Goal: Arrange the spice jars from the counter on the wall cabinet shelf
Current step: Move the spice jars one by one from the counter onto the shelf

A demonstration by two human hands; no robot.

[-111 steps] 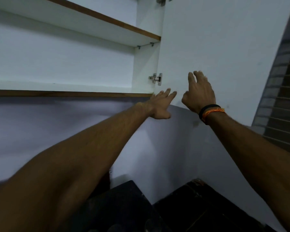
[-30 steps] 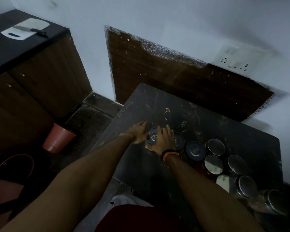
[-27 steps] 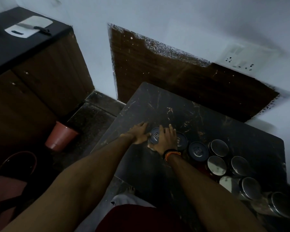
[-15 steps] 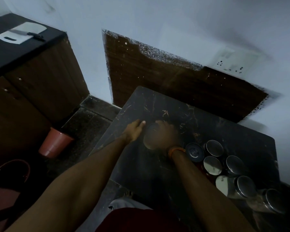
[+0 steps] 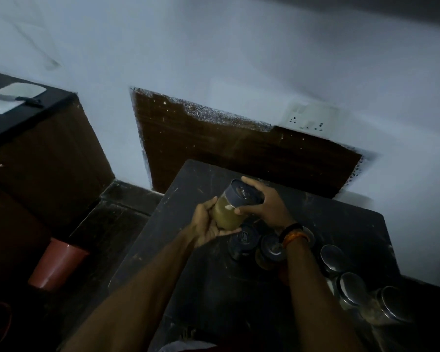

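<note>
I see both hands holding one spice jar (image 5: 230, 209) in the air above the dark worktop (image 5: 353, 229), tilted with its dark lid toward the wall. My left hand (image 5: 208, 224) cups the jar's lower body, fingers curled round the glass over the yellowish-brown contents. My right hand (image 5: 266, 203) grips the lid end, fingers wrapped across the top and thumb pressed on the side. Below the right wrist, two dark-lidded jars (image 5: 244, 241) stand together on the worktop. Several steel-lidded jars (image 5: 351, 288) cluster farther right. A red bucket (image 5: 56, 265) sits on the floor, left.
</note>
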